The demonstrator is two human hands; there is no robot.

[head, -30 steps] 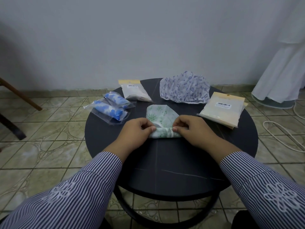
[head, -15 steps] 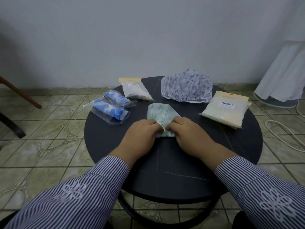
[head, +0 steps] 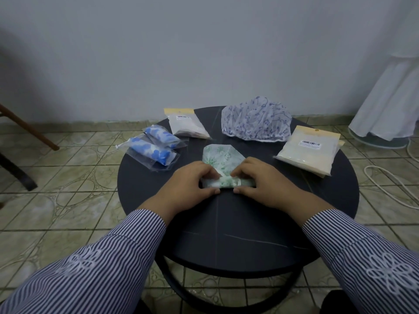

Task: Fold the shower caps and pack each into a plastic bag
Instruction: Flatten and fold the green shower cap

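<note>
A green-patterned shower cap (head: 221, 156) lies at the middle of the round black table (head: 238, 223), its near end rolled into a narrow tube. My left hand (head: 192, 185) grips the roll's left end, fingers curled over it and thumb under. My right hand (head: 260, 181) grips the right end the same way. A purple-patterned shower cap (head: 257, 122) sits unfolded at the back of the table. Two clear bags with rolled blue caps (head: 154, 147) lie at the left.
A flat pack of plastic bags with a yellow header (head: 187, 123) lies at the back left, a thicker pack with a barcode label (head: 309, 149) at the right. A white cable (head: 394, 182) runs on the tiled floor to the right. A wooden leg (head: 27, 126) stands far left.
Both hands rolled the near end of the green cap further away from me; the roll is tighter and the flat part beyond it is shorter.
</note>
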